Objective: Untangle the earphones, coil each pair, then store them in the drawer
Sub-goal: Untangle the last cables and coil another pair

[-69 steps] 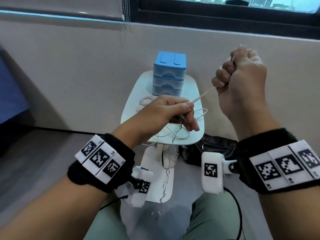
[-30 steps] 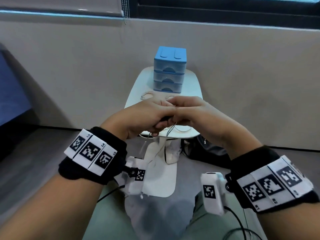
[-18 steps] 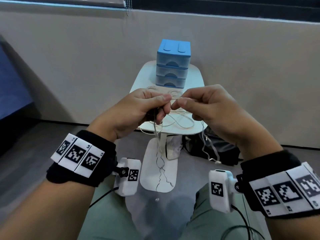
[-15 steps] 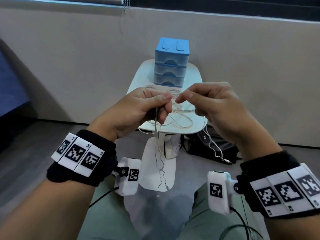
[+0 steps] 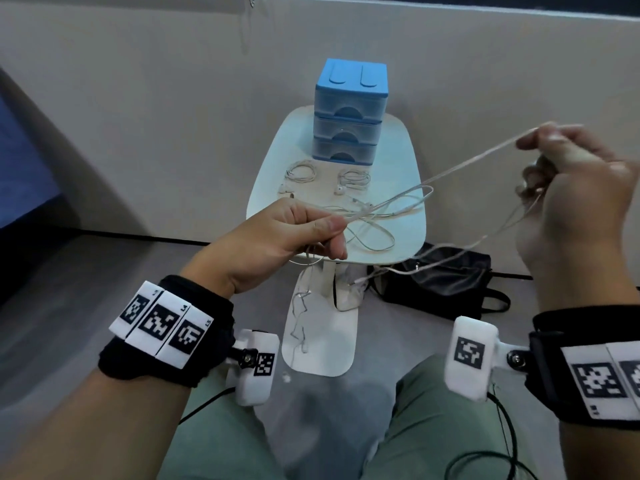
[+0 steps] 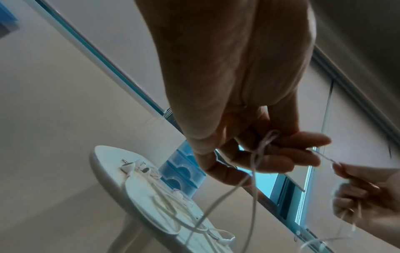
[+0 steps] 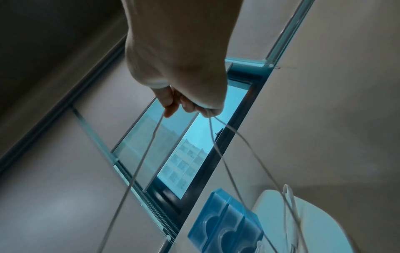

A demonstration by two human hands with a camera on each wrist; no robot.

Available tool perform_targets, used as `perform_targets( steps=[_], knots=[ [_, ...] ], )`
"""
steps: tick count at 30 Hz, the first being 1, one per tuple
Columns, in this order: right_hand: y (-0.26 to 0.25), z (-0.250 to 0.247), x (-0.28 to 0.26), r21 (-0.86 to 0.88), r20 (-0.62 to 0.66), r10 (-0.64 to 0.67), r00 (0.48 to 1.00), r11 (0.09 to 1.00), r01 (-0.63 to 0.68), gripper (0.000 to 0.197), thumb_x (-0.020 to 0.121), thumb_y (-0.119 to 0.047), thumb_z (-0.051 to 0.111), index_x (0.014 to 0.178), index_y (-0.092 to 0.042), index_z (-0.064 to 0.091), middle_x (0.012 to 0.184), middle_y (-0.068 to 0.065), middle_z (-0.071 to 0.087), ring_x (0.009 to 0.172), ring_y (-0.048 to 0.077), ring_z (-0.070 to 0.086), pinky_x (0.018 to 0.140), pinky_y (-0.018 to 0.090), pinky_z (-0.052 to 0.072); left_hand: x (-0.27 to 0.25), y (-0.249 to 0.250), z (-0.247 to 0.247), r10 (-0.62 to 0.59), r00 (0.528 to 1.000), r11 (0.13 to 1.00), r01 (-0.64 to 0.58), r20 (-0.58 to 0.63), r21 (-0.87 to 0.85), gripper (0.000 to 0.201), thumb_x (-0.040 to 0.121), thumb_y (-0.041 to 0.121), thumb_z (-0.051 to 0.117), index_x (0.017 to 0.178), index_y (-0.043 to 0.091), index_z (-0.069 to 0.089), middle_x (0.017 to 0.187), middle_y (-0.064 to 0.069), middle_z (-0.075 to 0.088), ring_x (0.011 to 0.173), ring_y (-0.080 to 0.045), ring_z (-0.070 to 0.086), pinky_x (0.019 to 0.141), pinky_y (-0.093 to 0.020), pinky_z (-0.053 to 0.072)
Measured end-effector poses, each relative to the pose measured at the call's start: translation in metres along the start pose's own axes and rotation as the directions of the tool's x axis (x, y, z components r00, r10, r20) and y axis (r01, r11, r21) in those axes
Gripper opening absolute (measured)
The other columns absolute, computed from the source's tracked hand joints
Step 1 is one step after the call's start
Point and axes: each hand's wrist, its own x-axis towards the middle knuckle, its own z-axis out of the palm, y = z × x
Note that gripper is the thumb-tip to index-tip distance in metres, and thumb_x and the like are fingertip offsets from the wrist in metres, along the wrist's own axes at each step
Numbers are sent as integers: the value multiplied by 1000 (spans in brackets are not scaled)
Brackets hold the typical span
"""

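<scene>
A white earphone cord (image 5: 429, 176) stretches taut between my hands above the small white table (image 5: 408, 157). My left hand (image 5: 311, 233) pinches one end low at the table's near edge, with loose strands dangling below it (image 6: 257, 154). My right hand (image 5: 550, 157) pinches the cord up and to the right, and further loops hang from its curled fingers (image 7: 173, 102). Two coiled earphone pairs (image 5: 300, 174) (image 5: 353, 180) lie on the table in front of the blue three-drawer box (image 5: 349, 112). More loose cord (image 5: 374, 233) sprawls on the table's near half.
A black bag (image 5: 446, 278) lies on the floor right of the table's pedestal (image 5: 322, 334). The beige wall (image 5: 138, 98) stands close behind the table. My knees in green trousers (image 5: 433, 427) are at the bottom.
My hands were together at the tangle; now the right hand has pulled up and far to the right, drawing a length of cord taut from the left hand.
</scene>
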Motion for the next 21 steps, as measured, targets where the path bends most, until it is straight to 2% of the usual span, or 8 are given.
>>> perform_targets(
  steps=[4,7,10,13,15,16,19,21],
  knots=[
    [14,-4,-7,-406,72,139,988,908,-98,22,89,-14,63,73,-19,77,69,-3,64,56,5,52,61,22,38,3,4,6,-1,997,993,-9,-82,-115,35,94,30,58,70,11,74,78,-8,72,75,-15,64,76,-20,52],
    [17,13,-26,-464,204,242,949,877,-124,21,95,-15,64,109,-22,76,104,-9,71,83,-13,61,71,12,42,8,7,12,11,988,982,-39,-151,-185,34,96,28,56,74,6,72,78,-12,74,69,-17,65,71,-22,55],
    [17,32,-42,-449,358,269,894,889,-88,22,91,-7,63,102,-21,75,107,0,71,87,4,62,71,19,41,14,9,19,4,977,981,-45,-214,-186,35,104,22,52,80,3,69,80,-15,76,65,-16,67,68,-22,56],
    [15,42,-56,-536,575,467,671,835,-122,15,92,-2,61,86,-9,73,73,1,68,60,9,56,55,18,41,17,11,24,-9,965,977,-48,-261,-210,36,107,22,50,81,4,68,84,-17,77,65,-17,70,70,-24,59],
    [21,47,-66,-580,674,524,521,812,-67,9,94,-8,67,91,-12,74,76,-3,68,67,10,59,62,23,46,18,12,27,-16,963,971,-50,-270,-234,36,107,23,50,81,5,69,85,-18,77,65,-17,70,72,-27,60],
    [25,50,-71,-560,702,511,496,827,-58,6,94,-11,69,95,-14,74,81,-4,70,72,13,60,69,29,49,19,13,28,-21,961,969,-49,-277,-243,37,107,24,50,81,6,69,84,-16,77,64,-17,69,72,-28,60],
    [37,58,-86,-475,714,431,552,877,-72,14,93,-22,71,102,-12,74,93,6,75,79,23,65,80,42,52,18,14,29,-32,947,964,-56,-321,-260,36,107,25,50,80,8,67,78,-11,75,61,-14,63,65,-27,54],
    [43,62,-93,-448,684,398,611,890,-78,16,93,-25,69,97,-10,74,87,6,73,77,23,63,75,42,50,17,14,29,-38,940,953,-68,-338,-296,36,108,25,49,81,7,64,77,-11,73,61,-14,61,61,-27,52]
  ],
)
